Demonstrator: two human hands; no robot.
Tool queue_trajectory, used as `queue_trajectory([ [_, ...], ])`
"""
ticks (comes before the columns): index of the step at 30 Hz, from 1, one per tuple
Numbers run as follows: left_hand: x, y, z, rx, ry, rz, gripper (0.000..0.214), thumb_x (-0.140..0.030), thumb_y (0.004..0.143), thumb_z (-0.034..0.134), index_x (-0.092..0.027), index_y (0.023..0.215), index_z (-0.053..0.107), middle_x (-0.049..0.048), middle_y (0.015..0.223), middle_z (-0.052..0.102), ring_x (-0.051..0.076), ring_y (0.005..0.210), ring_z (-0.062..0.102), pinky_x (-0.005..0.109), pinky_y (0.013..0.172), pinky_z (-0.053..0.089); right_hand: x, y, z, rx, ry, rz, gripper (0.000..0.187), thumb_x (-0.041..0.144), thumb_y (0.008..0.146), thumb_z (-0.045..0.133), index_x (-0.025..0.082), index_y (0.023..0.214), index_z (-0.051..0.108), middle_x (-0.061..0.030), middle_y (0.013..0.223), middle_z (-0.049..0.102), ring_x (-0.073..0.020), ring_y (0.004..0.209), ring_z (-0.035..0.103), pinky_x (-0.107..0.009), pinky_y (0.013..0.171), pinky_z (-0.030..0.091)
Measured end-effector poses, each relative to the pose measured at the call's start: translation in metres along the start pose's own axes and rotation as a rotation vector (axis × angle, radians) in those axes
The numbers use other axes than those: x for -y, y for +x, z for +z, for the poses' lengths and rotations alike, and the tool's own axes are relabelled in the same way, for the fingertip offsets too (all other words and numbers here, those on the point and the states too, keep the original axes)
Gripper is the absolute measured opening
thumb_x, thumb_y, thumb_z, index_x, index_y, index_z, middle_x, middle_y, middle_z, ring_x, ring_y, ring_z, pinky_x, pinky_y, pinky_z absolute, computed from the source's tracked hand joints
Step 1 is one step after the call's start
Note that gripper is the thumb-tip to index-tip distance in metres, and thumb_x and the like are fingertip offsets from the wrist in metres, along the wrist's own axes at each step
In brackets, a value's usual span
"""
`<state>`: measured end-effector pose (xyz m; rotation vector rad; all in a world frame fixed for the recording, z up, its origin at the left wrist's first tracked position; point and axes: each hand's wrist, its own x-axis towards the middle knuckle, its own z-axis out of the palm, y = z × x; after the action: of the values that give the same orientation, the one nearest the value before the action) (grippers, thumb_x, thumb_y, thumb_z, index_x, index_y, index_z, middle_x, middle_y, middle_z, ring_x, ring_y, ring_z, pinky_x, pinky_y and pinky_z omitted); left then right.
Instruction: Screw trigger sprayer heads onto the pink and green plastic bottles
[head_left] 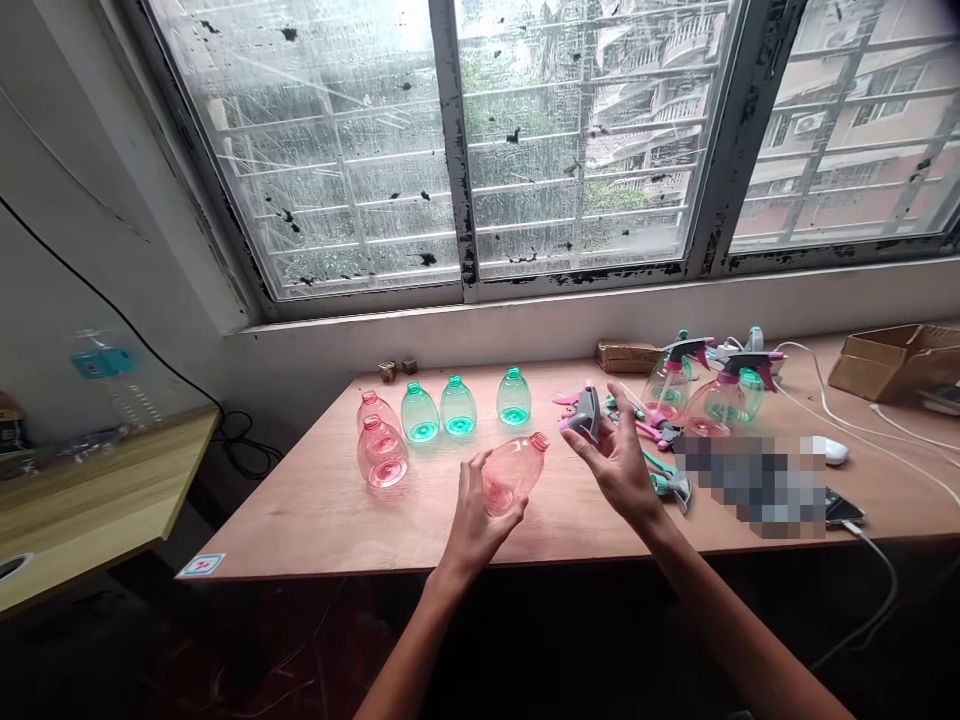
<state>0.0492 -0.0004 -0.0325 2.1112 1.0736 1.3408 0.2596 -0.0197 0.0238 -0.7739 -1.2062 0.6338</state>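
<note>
My left hand [474, 522] is wrapped round a clear pink bottle [519, 468], tilted so its uncapped neck points up and to the right. Just right of that neck, my right hand [624, 468] grips a grey and pink spray trigger head [586, 415] between thumb and fingers. Bottle and head are apart. Left of my hands stand two pink bottles [382, 458] and three green bottles [458, 408], all without heads. Beyond my right hand lie several loose trigger heads [679, 488], pink and green, partly hidden by the hand.
Pink spray bottles [709, 408] with heads fitted stand at the right, green ones partly behind them. Near them are a white mouse [830, 450], a phone [844, 508], cables and a cardboard box [896, 362]. The table's front edge [360, 575] runs below my hands; a window is behind.
</note>
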Motion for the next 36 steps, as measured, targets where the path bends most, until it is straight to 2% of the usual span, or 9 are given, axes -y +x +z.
queue_trajectory([
  [5,0.006,0.002,0.0,-0.006,-0.219,-0.19,0.091,-0.035,0.075,0.078,-0.024,0.147,0.024,0.0141,0.135,0.05,0.028,0.124,0.05,0.048,0.107,0.039,-0.018,-0.001,-0.031,0.247,-0.315,0.154,0.065,0.048,0.081,0.074,0.026,0.138,0.052,-0.0082,0.115,0.068,-0.0238,0.096,0.068,-0.04,0.088,0.056],
  [8,0.004,0.005,-0.004,-0.072,-0.426,-0.361,0.08,-0.047,0.082,0.07,-0.021,0.145,0.03,0.0148,0.13,0.055,0.028,0.12,0.054,0.043,0.099,0.044,-0.023,-0.008,-0.04,0.287,-0.43,0.175,0.062,0.052,0.076,0.076,0.026,0.129,0.058,-0.0077,0.11,0.072,-0.0247,0.09,0.07,-0.036,0.077,0.058],
  [12,-0.003,0.008,-0.012,-0.147,-0.479,-0.41,0.055,-0.056,0.088,0.058,-0.019,0.129,0.052,0.0105,0.117,0.062,0.027,0.113,0.057,0.037,0.095,0.044,-0.022,-0.02,-0.039,0.293,-0.724,0.18,0.044,0.062,0.087,0.059,0.022,0.099,0.071,0.0,0.054,0.064,-0.02,0.05,0.064,-0.026,0.048,0.043],
  [16,-0.005,0.01,-0.015,-0.169,-0.455,-0.407,0.047,-0.057,0.092,0.05,-0.02,0.119,0.058,0.0077,0.112,0.062,0.023,0.101,0.057,0.033,0.088,0.044,-0.018,-0.031,-0.034,0.32,-1.015,0.02,0.05,0.068,0.086,0.057,0.022,0.076,0.074,-0.0054,0.06,0.067,-0.0219,0.054,0.064,-0.028,0.05,0.038],
  [20,-0.005,0.01,-0.014,-0.133,-0.45,-0.393,0.048,-0.058,0.091,0.051,-0.02,0.118,0.059,0.0064,0.103,0.063,0.022,0.095,0.058,0.03,0.079,0.044,-0.02,-0.04,-0.031,0.311,-0.704,-0.061,0.043,0.058,0.088,0.061,0.024,0.113,0.072,-0.0112,0.112,0.071,-0.0296,0.1,0.068,-0.035,0.082,0.05],
  [23,-0.007,0.011,-0.014,-0.086,-0.444,-0.386,0.047,-0.059,0.09,0.052,-0.019,0.113,0.062,0.005,0.093,0.063,0.023,0.09,0.058,0.03,0.075,0.044,-0.027,-0.047,-0.028,0.335,-0.273,0.156,0.051,0.051,0.089,0.064,0.023,0.131,0.061,-0.0093,0.108,0.073,-0.0292,0.103,0.068,-0.042,0.091,0.051],
  [27,-0.01,0.012,-0.014,-0.047,-0.445,-0.373,0.047,-0.058,0.09,0.053,-0.018,0.113,0.064,0.0059,0.094,0.064,0.025,0.095,0.06,0.032,0.082,0.046,-0.036,-0.051,-0.028,0.387,0.118,0.425,0.046,0.047,0.088,0.067,0.018,0.122,0.062,-0.0059,0.081,0.074,-0.0259,0.08,0.073,-0.043,0.083,0.056],
  [32,-0.007,0.013,-0.01,-0.017,-0.47,-0.358,0.053,-0.054,0.087,0.061,-0.018,0.127,0.056,0.0099,0.121,0.062,0.027,0.119,0.055,0.036,0.103,0.04,-0.042,-0.048,-0.031,0.355,0.222,0.546,0.039,0.045,0.087,0.068,0.02,0.115,0.06,-0.0042,0.082,0.073,-0.0229,0.075,0.073,-0.04,0.076,0.058],
  [36,-0.004,0.011,-0.006,0.003,-0.552,-0.417,0.077,-0.048,0.083,0.07,-0.019,0.145,0.035,0.0136,0.139,0.051,0.029,0.133,0.047,0.039,0.112,0.033,-0.045,-0.047,-0.034,0.275,0.27,0.595,0.034,0.049,0.084,0.07,0.02,0.099,0.06,-0.002,0.08,0.07,-0.02,0.073,0.07,-0.036,0.07,0.059],
])
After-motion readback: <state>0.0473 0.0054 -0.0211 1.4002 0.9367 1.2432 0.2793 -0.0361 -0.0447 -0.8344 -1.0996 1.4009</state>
